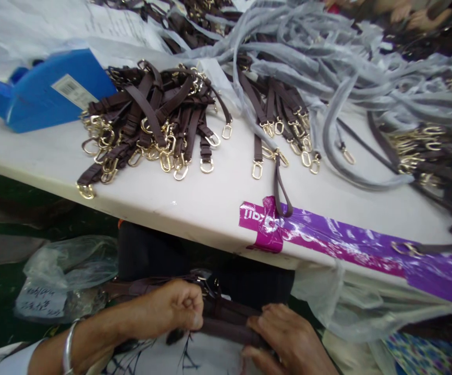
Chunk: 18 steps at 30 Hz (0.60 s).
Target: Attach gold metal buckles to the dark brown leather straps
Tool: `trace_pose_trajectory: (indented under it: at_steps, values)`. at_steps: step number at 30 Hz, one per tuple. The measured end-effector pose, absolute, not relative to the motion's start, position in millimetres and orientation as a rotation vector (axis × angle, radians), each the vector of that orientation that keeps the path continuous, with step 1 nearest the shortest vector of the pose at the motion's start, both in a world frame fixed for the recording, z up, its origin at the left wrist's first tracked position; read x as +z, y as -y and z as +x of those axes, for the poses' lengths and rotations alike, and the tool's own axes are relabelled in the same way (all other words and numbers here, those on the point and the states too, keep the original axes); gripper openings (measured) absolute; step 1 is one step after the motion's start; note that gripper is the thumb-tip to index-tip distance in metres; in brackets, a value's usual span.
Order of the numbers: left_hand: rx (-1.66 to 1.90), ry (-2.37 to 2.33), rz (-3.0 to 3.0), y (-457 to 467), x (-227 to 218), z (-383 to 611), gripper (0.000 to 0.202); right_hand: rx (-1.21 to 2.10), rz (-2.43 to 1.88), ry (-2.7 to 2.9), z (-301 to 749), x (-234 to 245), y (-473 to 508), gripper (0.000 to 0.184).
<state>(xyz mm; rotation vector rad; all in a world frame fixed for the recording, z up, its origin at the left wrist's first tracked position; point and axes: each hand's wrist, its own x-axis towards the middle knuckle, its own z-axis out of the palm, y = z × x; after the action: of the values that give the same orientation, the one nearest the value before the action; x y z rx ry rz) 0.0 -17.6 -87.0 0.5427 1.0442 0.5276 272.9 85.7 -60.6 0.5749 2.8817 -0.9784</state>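
Below the table's front edge, my left hand (176, 307) is curled into a fist on a dark brown leather strap (226, 329) lying across my lap. My right hand (288, 338) presses its fingers closed on the same strap a little to the right. More brown strap ends with metal fittings (206, 285) bunch just above my left hand. A silver bangle (68, 346) sits on my left wrist.
A white table (194, 200) carries a pile of short brown straps with gold clasps (151, 122), more of them (280, 120), and clear-sleeved long straps (327, 62). A blue box (46, 94) sits far left. Purple tape (346, 239) runs along the edge. Plastic bags (69, 271) hang beneath.
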Motion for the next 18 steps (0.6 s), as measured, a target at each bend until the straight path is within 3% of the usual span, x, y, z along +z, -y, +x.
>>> trace_pose_trajectory:
  at_steps: [4, 7, 9, 12, 14, 16, 18]
  values:
    - [0.624, -1.011, 0.533, 17, -101, -9, 0.036, -1.142, 0.685, -2.847, 276, -59, -85, 0.032]
    - [0.936, -1.004, 0.516, 12, -108, -3, 0.029, -1.422, 1.027, -2.639, 276, -58, -88, 0.026]
    - [1.101, -0.980, 0.605, 7, -108, 9, 0.036, -1.624, 1.204, -2.411, 275, -57, -89, 0.030]
    - [1.037, -0.997, 0.885, 0, -103, 29, 0.052, -1.955, 1.261, -2.155, 272, -57, -88, 0.038]
    - [0.980, -1.060, 1.080, -4, -102, 36, 0.044, -2.113, 1.246, -2.082, 272, -59, -88, 0.042]
    - [0.959, -1.129, 1.225, -6, -105, 35, 0.029, -2.083, 1.269, -2.137, 275, -61, -89, 0.044]
    - [0.937, -1.174, 1.312, -6, -113, 29, 0.026, -1.906, 1.289, -2.303, 277, -62, -94, 0.044]
